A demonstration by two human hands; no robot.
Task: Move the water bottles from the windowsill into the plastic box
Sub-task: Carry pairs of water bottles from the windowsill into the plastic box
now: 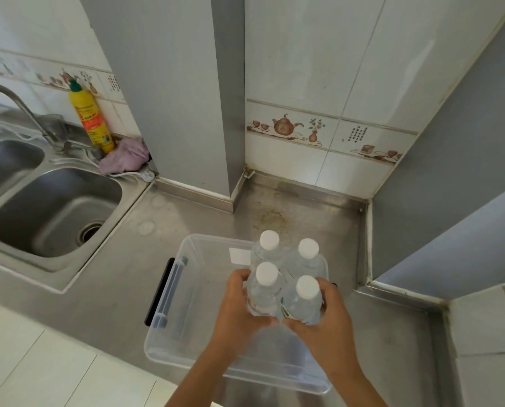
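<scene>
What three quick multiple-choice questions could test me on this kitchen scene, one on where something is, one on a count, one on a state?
1. Where does the yellow detergent bottle stand?
A. behind the sink, by the wall
B. inside the box
C. on the floor

2. How many white-capped water bottles are visible?
A. two
B. four
C. six

3. What are the hands doing?
A. resting flat on the counter
B. turning the tap
C. gripping bottles over the box

Answers:
1 A: the yellow detergent bottle stands behind the sink.
2 B: four water bottles show white caps.
3 C: the left hand and right hand clasp the near bottles over the clear plastic box.
</scene>
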